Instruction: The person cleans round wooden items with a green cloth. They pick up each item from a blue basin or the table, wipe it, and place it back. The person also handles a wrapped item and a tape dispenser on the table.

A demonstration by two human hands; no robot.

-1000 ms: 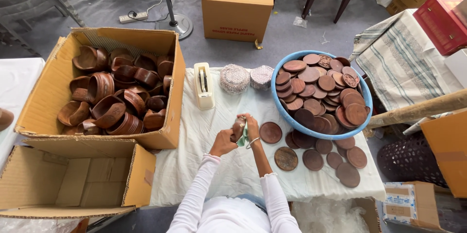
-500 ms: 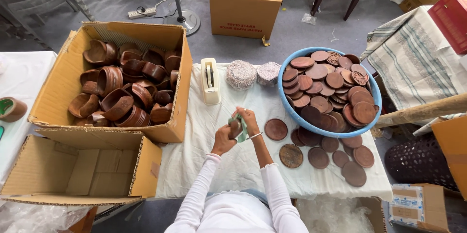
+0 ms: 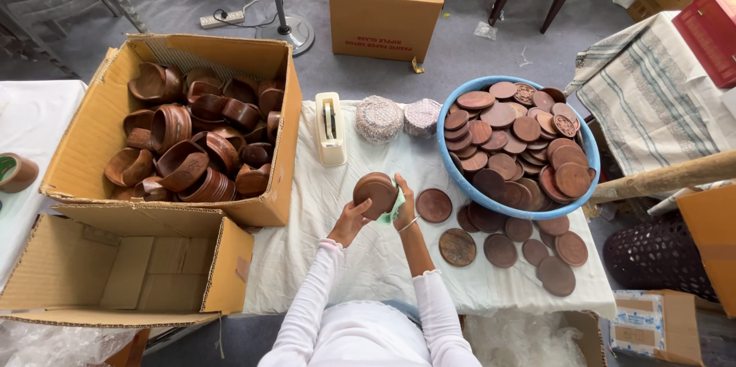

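- Since the earlier frame, a round brown wooden disc has come up between the hands where only a green cloth showed.
- The left hand grips the disc's lower edge; the right hand is closed on the cloth, pressed to the disc's right rim.
- Wiping well likely means a steady edge grip and turning the disc under the cloth.
- The disc is held above the white table cover, just left of loose discs and the blue basin.
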